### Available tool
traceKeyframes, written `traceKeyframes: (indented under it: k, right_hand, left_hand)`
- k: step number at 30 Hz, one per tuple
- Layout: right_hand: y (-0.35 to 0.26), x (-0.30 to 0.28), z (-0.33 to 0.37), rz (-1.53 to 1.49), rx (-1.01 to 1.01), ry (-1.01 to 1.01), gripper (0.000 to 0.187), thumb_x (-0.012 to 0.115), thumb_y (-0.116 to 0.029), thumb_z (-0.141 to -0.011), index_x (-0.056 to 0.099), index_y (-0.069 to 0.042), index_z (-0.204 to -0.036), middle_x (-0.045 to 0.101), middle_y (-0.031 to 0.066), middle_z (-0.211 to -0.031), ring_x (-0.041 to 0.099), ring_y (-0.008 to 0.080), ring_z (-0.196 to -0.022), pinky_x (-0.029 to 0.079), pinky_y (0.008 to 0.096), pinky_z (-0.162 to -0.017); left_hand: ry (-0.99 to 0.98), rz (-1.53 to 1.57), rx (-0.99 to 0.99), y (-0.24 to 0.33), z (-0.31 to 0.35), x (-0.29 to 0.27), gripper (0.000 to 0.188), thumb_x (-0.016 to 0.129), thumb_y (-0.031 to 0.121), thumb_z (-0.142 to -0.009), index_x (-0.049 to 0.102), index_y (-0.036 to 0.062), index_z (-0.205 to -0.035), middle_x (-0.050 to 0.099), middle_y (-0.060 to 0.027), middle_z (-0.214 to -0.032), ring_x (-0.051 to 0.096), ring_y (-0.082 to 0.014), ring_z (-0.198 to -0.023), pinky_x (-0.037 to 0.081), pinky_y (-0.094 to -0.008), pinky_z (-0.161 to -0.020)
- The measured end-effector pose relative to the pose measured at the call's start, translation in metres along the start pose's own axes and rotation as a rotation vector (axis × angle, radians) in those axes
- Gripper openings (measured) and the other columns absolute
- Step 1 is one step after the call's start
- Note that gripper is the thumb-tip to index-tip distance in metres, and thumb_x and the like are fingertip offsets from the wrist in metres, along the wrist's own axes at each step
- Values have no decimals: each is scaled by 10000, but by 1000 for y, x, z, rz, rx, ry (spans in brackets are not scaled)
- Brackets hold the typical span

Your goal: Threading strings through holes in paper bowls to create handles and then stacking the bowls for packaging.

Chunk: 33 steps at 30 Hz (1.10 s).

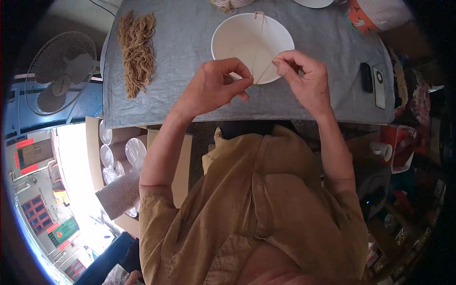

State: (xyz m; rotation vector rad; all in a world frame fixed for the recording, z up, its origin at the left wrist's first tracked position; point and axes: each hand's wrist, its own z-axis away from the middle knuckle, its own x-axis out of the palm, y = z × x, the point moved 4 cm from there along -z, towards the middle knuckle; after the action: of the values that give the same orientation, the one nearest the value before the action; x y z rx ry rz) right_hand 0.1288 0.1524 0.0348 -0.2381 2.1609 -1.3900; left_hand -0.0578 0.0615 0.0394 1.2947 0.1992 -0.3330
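Observation:
A white bucket-like container stands on the grey cloth-covered table, its open mouth facing me. Over its far rim hangs a thin tan cord, which runs down across the opening toward my hands. At the near rim, my left hand pinches the cord between thumb and fingertips. To the right, my right hand pinches another stretch of it, and the cord slants taut between the two. On the table's left side lies a bundle of tan twine strands.
The grey table has a phone-like black object and a white slim device at right. An orange-patterned container stands at the far right. A fan and a cardboard box of wrapped rolls are at left.

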Motion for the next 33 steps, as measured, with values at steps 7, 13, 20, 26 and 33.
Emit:
traceKeyframes:
  k: [7, 13, 20, 26, 33]
  right_hand:
    - [-14, 4, 1, -17, 23, -81, 103, 705, -81, -899, 677, 6, -947, 677, 44, -781, 624, 86, -697, 500, 250, -625]
    - [-76, 17, 9, 163, -417, -203, 121, 722, -50, -822, 655, -20, -918, 644, 103, -919, 653, 287, -828, 542, 368, -714]
    - [-104, 25, 21, 334, -693, -210, 170, 687, -3, -744, 620, -18, -900, 643, 87, -979, 668, 258, -826, 557, 360, -685]
    - [-116, 17, -8, 338, -606, -150, 131, 710, -9, -792, 637, -26, -899, 649, 85, -983, 675, 271, -814, 553, 367, -676]
    - [-105, 9, -24, 180, -372, -270, 112, 710, 6, -826, 625, -4, -898, 651, 90, -958, 645, 214, -764, 524, 310, -654]
  left_hand:
    - [59, 553, 65, 8, 1, -5, 193, 549, 200, -1012, 595, 13, -1011, 704, -104, -1095, 707, -110, -742, 399, -177, -464]
    - [90, 466, 221, 20, 1, -7, 197, 534, 223, -1029, 620, 66, -1110, 680, -17, -982, 562, -37, -665, 359, -157, -502]
    - [-8, 277, 349, 22, 4, -5, 186, 536, 140, -1018, 648, 30, -1118, 672, -19, -1046, 602, -122, -1033, 480, -284, -928]
    - [-80, 621, 229, 13, 5, 1, 218, 528, 227, -1024, 645, 51, -1077, 684, -17, -972, 570, -30, -761, 424, -187, -578]
    - [-89, 797, 223, 17, 9, 6, 287, 459, 292, -1053, 614, 59, -1116, 651, 2, -930, 570, -42, -742, 414, -184, -532]
